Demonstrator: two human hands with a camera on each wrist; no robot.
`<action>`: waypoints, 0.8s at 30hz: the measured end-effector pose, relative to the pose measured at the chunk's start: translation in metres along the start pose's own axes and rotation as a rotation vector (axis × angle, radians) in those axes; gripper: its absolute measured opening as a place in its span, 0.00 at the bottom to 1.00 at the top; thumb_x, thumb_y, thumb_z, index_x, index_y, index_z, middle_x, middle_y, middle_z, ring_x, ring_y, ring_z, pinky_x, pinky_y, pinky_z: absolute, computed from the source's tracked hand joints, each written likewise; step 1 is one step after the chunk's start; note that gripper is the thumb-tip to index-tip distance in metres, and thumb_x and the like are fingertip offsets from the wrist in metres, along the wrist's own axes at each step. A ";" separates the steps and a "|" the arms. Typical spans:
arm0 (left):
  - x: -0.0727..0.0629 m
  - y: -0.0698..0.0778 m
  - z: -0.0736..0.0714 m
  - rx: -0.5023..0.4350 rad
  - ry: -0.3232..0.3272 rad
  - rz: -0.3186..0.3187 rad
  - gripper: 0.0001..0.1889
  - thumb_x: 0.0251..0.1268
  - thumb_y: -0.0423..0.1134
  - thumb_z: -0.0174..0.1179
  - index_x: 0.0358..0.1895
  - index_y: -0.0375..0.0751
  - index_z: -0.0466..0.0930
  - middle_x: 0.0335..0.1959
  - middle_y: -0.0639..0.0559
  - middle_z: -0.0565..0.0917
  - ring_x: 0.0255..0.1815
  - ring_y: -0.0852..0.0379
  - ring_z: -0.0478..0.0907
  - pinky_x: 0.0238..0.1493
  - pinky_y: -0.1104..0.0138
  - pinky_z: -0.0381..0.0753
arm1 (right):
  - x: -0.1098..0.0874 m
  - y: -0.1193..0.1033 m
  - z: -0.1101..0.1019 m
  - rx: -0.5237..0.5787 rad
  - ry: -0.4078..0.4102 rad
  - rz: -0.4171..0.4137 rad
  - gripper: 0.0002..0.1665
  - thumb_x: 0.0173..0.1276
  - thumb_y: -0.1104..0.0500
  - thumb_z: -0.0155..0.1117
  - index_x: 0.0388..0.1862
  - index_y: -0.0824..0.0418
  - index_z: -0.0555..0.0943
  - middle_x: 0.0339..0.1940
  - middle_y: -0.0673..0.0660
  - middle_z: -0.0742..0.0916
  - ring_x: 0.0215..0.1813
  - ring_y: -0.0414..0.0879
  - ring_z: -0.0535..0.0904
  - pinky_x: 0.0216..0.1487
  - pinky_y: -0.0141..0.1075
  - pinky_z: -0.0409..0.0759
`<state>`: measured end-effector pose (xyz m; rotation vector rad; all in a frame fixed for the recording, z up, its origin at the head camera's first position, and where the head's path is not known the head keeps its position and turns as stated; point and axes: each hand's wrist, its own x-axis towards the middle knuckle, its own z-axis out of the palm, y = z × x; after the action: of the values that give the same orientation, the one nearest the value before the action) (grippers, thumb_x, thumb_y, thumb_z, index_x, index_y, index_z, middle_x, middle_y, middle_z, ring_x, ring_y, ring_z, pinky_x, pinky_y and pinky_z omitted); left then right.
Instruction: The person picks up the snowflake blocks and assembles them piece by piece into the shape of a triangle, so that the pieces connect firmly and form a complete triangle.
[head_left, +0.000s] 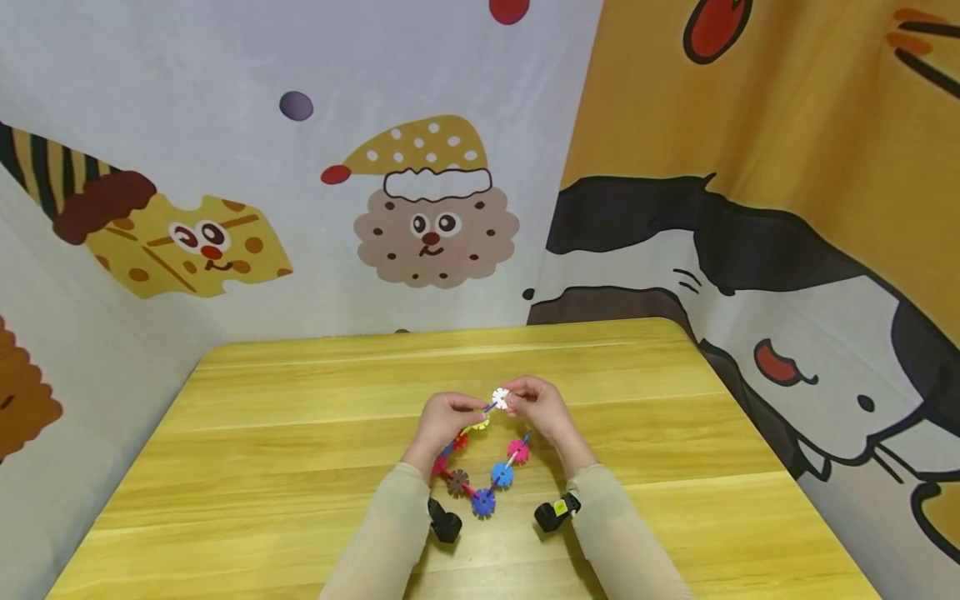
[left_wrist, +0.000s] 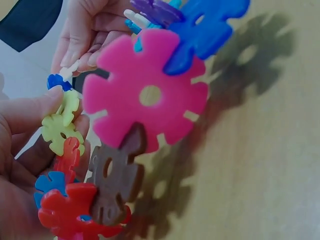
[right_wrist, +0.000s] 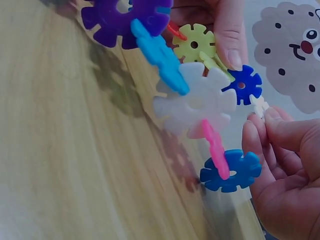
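Above the table, my left hand (head_left: 442,423) pinches a chain of notched plastic snowflake discs near its end, by a yellow disc (right_wrist: 195,44) and a dark blue disc (right_wrist: 245,85). My right hand (head_left: 543,410) pinches a small white disc (head_left: 500,397) between thumb and fingers. In the right wrist view, that white disc meets the blue one's edge; how deep the slots mesh is hidden. The chain hangs in a loop through red, brown (left_wrist: 110,175), pink (left_wrist: 145,90), blue (head_left: 483,502) and purple (right_wrist: 125,22) discs. Its other end, a blue disc (right_wrist: 231,171), hangs loose near my right hand.
A wood-grain table (head_left: 262,467) lies under both hands. Cartoon-printed curtains (head_left: 247,167) stand behind and beside it. Black wrist cameras (head_left: 553,514) sit below each wrist, close to the hanging chain.
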<state>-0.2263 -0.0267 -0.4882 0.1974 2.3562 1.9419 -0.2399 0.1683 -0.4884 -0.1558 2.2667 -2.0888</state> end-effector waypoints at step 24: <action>0.005 0.015 -0.008 0.011 -0.212 -0.065 0.19 0.64 0.36 0.67 0.57 0.35 0.80 0.46 0.42 0.84 0.44 0.51 0.81 0.42 0.62 0.82 | 0.001 -0.005 -0.001 -0.104 -0.002 -0.001 0.08 0.65 0.70 0.67 0.43 0.71 0.81 0.31 0.57 0.85 0.33 0.45 0.80 0.39 0.35 0.83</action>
<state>-0.2313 -0.0312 -0.4715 0.3071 2.2099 1.7822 -0.2410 0.1686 -0.4836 -0.1639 2.3759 -1.9709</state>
